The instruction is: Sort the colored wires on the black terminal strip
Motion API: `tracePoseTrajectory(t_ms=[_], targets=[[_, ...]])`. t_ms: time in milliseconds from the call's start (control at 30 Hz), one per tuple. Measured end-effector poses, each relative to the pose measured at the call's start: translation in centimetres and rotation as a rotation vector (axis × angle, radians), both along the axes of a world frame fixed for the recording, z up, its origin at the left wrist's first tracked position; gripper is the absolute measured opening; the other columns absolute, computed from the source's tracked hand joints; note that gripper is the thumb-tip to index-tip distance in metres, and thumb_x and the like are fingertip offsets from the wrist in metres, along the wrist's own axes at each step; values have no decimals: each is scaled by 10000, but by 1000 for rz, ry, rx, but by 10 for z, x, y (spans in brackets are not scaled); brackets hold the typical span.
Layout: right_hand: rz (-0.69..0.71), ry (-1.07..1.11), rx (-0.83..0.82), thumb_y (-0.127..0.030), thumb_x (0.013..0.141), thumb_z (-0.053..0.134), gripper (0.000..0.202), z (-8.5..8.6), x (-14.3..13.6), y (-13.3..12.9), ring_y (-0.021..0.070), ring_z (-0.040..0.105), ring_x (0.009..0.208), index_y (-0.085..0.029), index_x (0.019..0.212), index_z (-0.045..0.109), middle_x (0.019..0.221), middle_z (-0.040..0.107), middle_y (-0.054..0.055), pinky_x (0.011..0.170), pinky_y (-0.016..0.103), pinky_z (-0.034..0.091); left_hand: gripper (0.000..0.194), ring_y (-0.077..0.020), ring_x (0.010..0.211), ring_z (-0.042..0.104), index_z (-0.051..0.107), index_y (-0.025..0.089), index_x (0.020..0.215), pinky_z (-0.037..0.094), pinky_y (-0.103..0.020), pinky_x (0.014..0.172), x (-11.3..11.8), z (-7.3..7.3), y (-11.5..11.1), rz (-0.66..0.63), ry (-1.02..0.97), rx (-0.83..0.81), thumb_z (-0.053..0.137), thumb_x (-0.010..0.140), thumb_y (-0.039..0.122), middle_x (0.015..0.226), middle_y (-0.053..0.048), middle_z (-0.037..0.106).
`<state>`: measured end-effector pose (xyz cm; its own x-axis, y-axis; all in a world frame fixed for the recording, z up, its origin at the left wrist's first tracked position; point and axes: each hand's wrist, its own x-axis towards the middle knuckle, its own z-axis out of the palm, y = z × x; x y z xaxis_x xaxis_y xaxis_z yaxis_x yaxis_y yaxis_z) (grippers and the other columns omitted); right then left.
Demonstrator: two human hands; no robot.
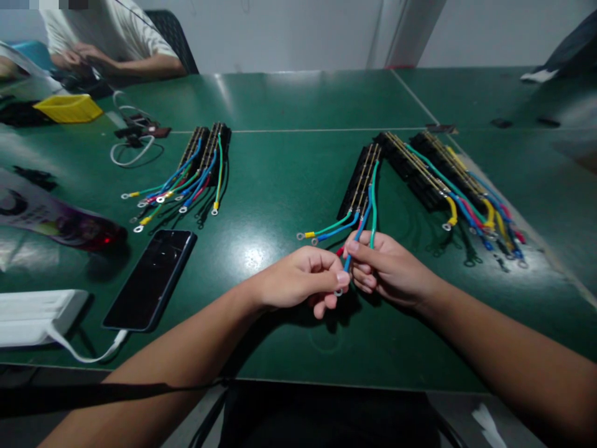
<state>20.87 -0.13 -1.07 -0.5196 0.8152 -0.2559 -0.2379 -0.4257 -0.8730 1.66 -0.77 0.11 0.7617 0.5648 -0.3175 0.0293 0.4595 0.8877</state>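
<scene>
In front of me lies a black terminal strip (357, 180) with brass-coloured bars and green, blue and red wires leading off its near end. My left hand (310, 277) pinches the end of a blue wire (347, 264), whose silver ring lug (339, 292) pokes out below the thumb. Just right of it, my right hand (389, 267) grips the same blue wire higher up, between thumb and fingers. A green wire (374, 211) runs down behind the right fingers. Another green wire with a yellow-sleeved ring lug (306, 236) rests to the left.
More wired strips lie at right (415, 174) and at left (214, 149). A phone (152, 280), a white power strip (37, 317) and a dark drink bottle (56, 211) are on the green table (280, 168). A person (112, 43) sits across, near a yellow bin (69, 109).
</scene>
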Motion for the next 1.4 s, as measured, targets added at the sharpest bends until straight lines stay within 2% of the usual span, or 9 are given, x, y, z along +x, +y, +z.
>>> tracePoseTrajectory(t_ms=[200, 300, 433, 633, 800, 1000, 1100, 1200, 1400], targets=[[-108, 60, -51, -461, 858, 655, 333, 7, -4, -3, 69, 385, 386, -192, 753, 489, 509, 449, -66, 391, 201, 343, 239, -60, 403, 478, 508, 166, 692, 397, -166, 403, -2, 3, 1, 243, 225, 287, 564, 851, 336, 523, 57, 505], [-220, 130, -110, -475, 870, 611, 277, 10, -3, -4, 76, 378, 405, -226, 897, 493, 579, 495, -58, 412, 204, 335, 260, -67, 439, 463, 515, 165, 670, 338, -184, 448, -5, 2, 3, 366, 466, 640, 526, 869, 332, 524, 50, 503], [-311, 109, -96, -379, 907, 565, 183, 9, 1, -1, 92, 436, 422, -221, 857, 488, 581, 517, -44, 428, 215, 380, 259, -86, 537, 466, 582, 150, 681, 300, -225, 542, -8, -1, 4, 517, 727, 1064, 547, 879, 314, 573, 31, 539], [-320, 7, -35, -316, 858, 665, 188, 3, 3, 5, 113, 588, 559, -186, 796, 545, 655, 580, -16, 542, 233, 505, 241, -111, 559, 500, 622, 161, 778, 324, -235, 553, -10, -2, 7, 680, 820, 1009, 553, 890, 364, 618, 21, 588], [-240, -13, -21, -337, 828, 713, 228, 3, 4, 6, 65, 441, 450, -170, 770, 569, 536, 492, -50, 470, 189, 413, 114, -132, 685, 565, 585, 165, 919, 415, -254, 628, -13, -9, 14, 817, 732, 916, 545, 876, 263, 784, -13, 633], [-203, -55, -27, -364, 803, 737, 270, 4, 4, 7, 47, 394, 394, -163, 775, 558, 494, 433, -81, 415, 180, 355, 396, -196, 956, 566, 528, 156, 1112, 466, -353, 826, -8, -13, 9, 944, 738, 1144, 525, 730, 53, 1074, -79, 598], [-187, -61, -25, -374, 801, 734, 268, 4, 4, 8, 63, 441, 409, -162, 796, 571, 516, 462, -72, 431, 201, 400, 339, -209, 959, 553, 553, 158, 1079, 460, -376, 859, -5, -7, 0, 949, 713, 1351, 550, 747, 86, 1012, -66, 597], [-173, -59, -26, -367, 823, 707, 243, 5, 3, 8, 73, 481, 445, -158, 807, 583, 553, 498, -52, 454, 204, 421, 213, -203, 959, 574, 592, 166, 1019, 478, -360, 871, -2, -3, -6, 754, 618, 1471, 592, 806, 176, 983, -65, 614], [-283, -78, 48, -349, 816, 714, 223, 1, -4, 6, 100, 566, 618, -174, 838, 577, 739, 585, 0, 571, 216, 498, 253, -339, 1408, 319, 666, 213, 1109, 315, -510, 1061, 2, -9, -4, 496, 852, 1531, 578, 885, 289, 1419, -134, 490]])
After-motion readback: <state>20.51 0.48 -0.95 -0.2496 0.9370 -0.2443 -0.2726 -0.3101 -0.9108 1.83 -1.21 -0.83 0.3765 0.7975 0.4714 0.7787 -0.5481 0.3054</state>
